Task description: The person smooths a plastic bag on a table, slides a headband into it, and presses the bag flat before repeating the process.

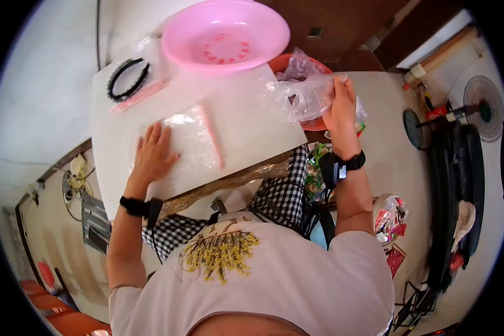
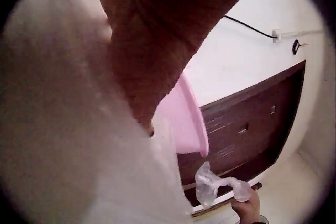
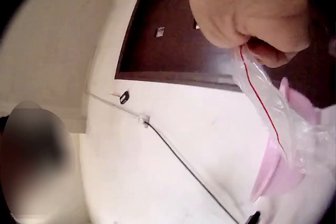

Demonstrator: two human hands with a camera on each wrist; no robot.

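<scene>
My right hand [image 1: 341,109] pinches a clear plastic zip bag [image 1: 305,98] by one edge, raised beside the table's right side. A red line runs along the bag [image 3: 262,103] in the right wrist view. Under it stands an orange basket [image 1: 317,124] holding crumpled clear plastic. My left hand [image 1: 152,154] rests with fingers spread on a flat clear bag with a pink strip [image 1: 210,137] on the white table [image 1: 252,137]. Farther back on the table, a black headband [image 1: 113,84] lies on another clear bag with a pink strip [image 1: 142,95].
A large pink basin [image 1: 229,33] stands at the table's back edge. To the right of my legs are a bin of colourful packets [image 1: 317,168] and a round container of red packets [image 1: 389,215]. A fan [image 1: 483,109] stands at the far right, a grey stool [image 1: 95,221] at left.
</scene>
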